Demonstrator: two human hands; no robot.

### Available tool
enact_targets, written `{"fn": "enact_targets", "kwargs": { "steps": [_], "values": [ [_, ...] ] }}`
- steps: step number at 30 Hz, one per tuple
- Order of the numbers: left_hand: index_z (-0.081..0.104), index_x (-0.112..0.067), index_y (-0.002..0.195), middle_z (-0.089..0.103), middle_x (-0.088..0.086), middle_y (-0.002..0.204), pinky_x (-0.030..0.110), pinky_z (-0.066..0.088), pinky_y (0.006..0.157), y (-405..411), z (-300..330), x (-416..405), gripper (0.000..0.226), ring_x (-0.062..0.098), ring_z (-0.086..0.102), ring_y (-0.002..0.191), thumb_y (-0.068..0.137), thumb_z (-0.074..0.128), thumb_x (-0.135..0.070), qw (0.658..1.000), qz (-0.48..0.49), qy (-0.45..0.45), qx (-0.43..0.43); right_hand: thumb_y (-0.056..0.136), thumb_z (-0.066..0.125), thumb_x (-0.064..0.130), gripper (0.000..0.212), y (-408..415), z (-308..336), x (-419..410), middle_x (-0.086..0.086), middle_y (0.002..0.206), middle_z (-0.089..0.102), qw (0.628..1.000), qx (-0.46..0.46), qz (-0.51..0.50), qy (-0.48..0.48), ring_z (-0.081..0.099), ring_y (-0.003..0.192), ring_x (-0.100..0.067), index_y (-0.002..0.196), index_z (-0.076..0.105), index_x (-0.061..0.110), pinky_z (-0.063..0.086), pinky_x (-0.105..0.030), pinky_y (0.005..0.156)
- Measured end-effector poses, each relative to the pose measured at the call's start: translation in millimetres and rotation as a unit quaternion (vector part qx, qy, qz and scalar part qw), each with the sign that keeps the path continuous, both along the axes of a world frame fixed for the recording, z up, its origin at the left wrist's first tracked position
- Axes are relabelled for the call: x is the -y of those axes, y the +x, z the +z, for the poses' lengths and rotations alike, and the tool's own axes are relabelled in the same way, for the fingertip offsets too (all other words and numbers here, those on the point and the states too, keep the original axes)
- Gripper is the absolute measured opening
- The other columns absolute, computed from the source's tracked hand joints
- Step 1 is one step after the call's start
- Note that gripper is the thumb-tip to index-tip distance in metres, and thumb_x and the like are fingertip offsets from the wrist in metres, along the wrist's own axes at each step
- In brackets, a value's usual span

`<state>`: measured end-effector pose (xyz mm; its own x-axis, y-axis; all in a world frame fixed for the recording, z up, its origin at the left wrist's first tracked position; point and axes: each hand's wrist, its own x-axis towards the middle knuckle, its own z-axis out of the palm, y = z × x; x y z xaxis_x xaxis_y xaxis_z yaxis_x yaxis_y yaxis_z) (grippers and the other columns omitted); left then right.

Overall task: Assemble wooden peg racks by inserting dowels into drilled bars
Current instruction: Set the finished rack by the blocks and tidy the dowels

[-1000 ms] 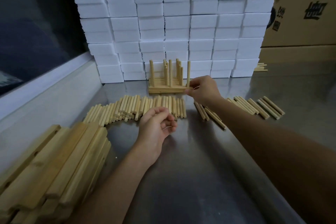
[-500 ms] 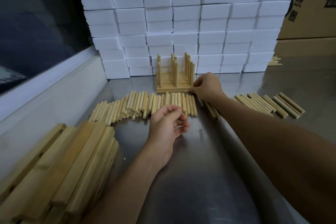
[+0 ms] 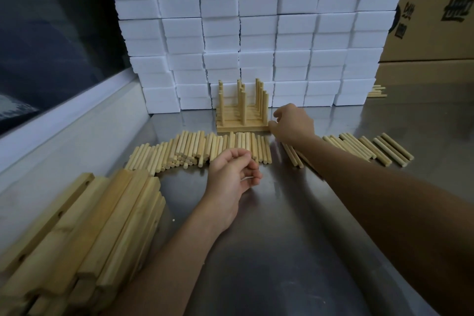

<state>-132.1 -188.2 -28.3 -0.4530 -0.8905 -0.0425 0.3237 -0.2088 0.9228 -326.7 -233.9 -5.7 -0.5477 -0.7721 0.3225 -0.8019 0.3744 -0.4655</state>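
**Right hand beside the finished racks, loose dowels just in front**

Here we have one view only, the head camera, and we take the group of finished peg racks [image 3: 242,120] as our landmark: bars lying flat with their dowels upright, set against the wall of white foam blocks [image 3: 256,33].

Our right hand [image 3: 292,123] sits at the racks' right front corner, its fingertips at or just off the nearest bar; we cannot tell whether they touch it or grip anything, since the back of the hand hides them. Our left hand [image 3: 232,174] is in front of the racks, fingers loosely curled, and nothing shows between them.

The loose dowels [image 3: 205,149] lie in a row just in front of the racks, long axes running toward them, their near ends touching the left knuckles. So the left hand is nearer this row, while a second batch of dowels [image 3: 366,147] lies to the racks' right, behind the right forearm. The undrilled-looking stack of drilled bars [image 3: 77,233] lies well to the front left.

Everything rests on a steel tabletop [image 3: 282,251]; cardboard boxes [image 3: 431,20] stand right of the foam.
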Motion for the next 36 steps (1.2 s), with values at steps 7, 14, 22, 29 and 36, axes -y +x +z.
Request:
{"fn": "enact_targets", "kwargs": {
  "steps": [7, 14, 22, 29, 36],
  "values": [
    [0.057, -0.005, 0.085, 0.060, 0.005, 0.060, 0.026, 0.050, 0.050, -1, -1, -1, 0.016, 0.017, 0.059, 0.053, 0.097, 0.049, 0.003, 1.000, 0.005, -0.007, 0.007, 0.090, 0.058, 0.020, 0.016, 28, -8, -64, 0.002, 0.084, 0.071, 0.982, -0.092, 0.074, -0.147, 0.062, 0.078, -0.017, 0.088, 0.072, 0.014, 0.051, -0.041, 0.083],
    [0.059, -0.004, 0.090, 0.060, 0.010, 0.070, 0.028, 0.052, 0.052, 0, 13, -11, 0.013, 0.020, 0.059, 0.056, 0.098, 0.050, 0.000, 0.993, 0.006, -0.041, 0.110, 0.085, 0.064, 0.011, 0.010, 42, -32, -111, 0.003, 0.069, 0.063, 0.963, -0.140, 0.133, -0.186, 0.050, 0.065, -0.013, 0.075, 0.067, 0.010, 0.045, -0.037, 0.070],
    [0.065, -0.025, 0.090, 0.072, -0.006, 0.076, 0.025, 0.050, 0.060, 44, 97, -3, 0.006, 0.009, 0.067, 0.061, 0.095, 0.062, -0.028, 0.855, -0.067, -0.332, 0.392, 0.091, 0.063, 0.019, 0.014, 35, -31, -109, 0.001, 0.077, 0.071, 0.974, -0.044, 0.104, -0.199, 0.063, 0.068, -0.013, 0.094, 0.075, 0.010, 0.055, -0.033, 0.069],
    [0.060, -0.017, 0.099, 0.062, 0.004, 0.105, 0.034, 0.046, 0.076, 104, 106, 33, 0.027, 0.019, 0.058, 0.090, 0.082, 0.079, -0.029, 0.704, 0.034, -0.293, 0.647, 0.092, 0.064, 0.019, 0.014, 35, -31, -108, 0.003, 0.082, 0.072, 0.977, -0.016, 0.096, -0.188, 0.064, 0.071, -0.009, 0.099, 0.074, 0.012, 0.058, -0.031, 0.072],
    [0.041, -0.015, 0.142, 0.045, 0.012, 0.143, 0.033, 0.040, 0.080, 127, 113, 32, 0.090, 0.024, 0.044, 0.103, 0.070, 0.084, -0.048, 0.638, -0.043, -0.158, 0.752, 0.092, 0.064, 0.018, 0.014, 36, -31, -108, 0.002, 0.080, 0.071, 0.977, -0.010, 0.096, -0.192, 0.064, 0.069, -0.009, 0.098, 0.074, 0.011, 0.057, -0.027, 0.069]
  ]
}}
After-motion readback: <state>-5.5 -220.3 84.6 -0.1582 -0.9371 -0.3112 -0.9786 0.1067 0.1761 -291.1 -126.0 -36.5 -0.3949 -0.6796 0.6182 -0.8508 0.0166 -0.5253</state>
